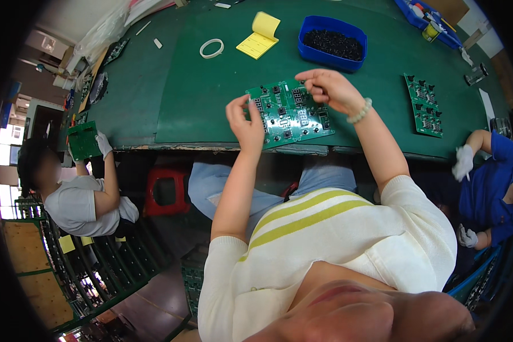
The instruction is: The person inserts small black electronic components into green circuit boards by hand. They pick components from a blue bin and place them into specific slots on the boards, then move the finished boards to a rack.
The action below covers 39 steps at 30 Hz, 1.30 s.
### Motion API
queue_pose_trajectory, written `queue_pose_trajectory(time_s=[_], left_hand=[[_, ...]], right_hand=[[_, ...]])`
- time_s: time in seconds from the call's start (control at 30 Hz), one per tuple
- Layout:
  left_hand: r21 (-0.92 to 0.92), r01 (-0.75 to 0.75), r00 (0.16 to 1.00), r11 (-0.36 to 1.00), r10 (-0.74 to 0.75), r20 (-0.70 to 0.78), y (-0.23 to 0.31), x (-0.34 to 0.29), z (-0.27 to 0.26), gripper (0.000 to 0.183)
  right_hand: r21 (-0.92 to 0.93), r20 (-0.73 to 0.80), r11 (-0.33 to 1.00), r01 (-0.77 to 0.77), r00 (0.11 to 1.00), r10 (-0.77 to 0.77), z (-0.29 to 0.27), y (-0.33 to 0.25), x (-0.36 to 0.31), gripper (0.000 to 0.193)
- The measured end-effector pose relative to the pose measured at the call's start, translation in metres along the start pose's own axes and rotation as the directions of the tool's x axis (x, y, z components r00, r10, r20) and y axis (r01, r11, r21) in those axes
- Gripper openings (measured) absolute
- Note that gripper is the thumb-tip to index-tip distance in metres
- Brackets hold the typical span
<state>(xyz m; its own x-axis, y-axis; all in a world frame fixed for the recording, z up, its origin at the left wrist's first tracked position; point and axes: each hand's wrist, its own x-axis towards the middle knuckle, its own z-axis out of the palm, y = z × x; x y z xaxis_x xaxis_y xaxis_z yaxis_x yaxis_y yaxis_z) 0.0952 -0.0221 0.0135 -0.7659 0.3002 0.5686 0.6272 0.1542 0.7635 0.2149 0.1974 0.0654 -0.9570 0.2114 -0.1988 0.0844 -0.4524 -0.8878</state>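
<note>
A green circuit board (292, 118) with black buttons and several digit displays lies near the front edge of the green table in front of me. At its left edge, my left hand (247, 122) grips the board with curled fingers, the thumb over the surface. My right hand (335, 91) hovers over the board's far right corner, fingers bent and thumb drawn in toward the index finger. Whatever is pinched there is too small to make out. Beyond the board, a blue tray (332, 64) holds a heap of small black parts (333, 45).
A yellow note pad (257, 44) and a white tape ring (211, 48) lie past the board. More circuit boards (423, 105) rest to the right. A co-worker at left holds a board (84, 141); another person's gloved hand (463, 163) is at right. A red stool (166, 191) stands below.
</note>
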Motion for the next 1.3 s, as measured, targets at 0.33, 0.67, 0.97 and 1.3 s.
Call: queue_pose_trajectory(time_s=[0.33, 0.67, 0.97, 1.3], left_hand=[[-0.324, 0.136, 0.947, 0.936, -0.027, 0.319, 0.056, -0.040, -0.008, 0.013], [-0.447, 0.295, 0.939, 0.845, -0.170, 0.299, 0.038, -0.047, -0.004, 0.013], [-0.258, 0.237, 0.964, 0.937, -0.195, 0.179, 0.007, -0.004, -0.021, 0.014], [0.062, -0.123, 0.959, 0.990, 0.103, 0.264, -0.007, 0.037, -0.002, 0.012]], right_hand=[[0.365, 0.224, 0.896, -0.254, 0.958, 0.181, 0.037, 0.053, -0.036, 0.014], [0.354, 0.084, 0.884, -0.305, 0.952, 0.295, 0.050, 0.067, -0.027, 0.019], [0.326, -0.110, 0.923, -0.202, 0.962, 0.250, 0.049, 0.027, -0.029, 0.021], [0.332, -0.037, 0.933, -0.134, 0.987, 0.155, 0.012, 0.031, -0.038, 0.027]])
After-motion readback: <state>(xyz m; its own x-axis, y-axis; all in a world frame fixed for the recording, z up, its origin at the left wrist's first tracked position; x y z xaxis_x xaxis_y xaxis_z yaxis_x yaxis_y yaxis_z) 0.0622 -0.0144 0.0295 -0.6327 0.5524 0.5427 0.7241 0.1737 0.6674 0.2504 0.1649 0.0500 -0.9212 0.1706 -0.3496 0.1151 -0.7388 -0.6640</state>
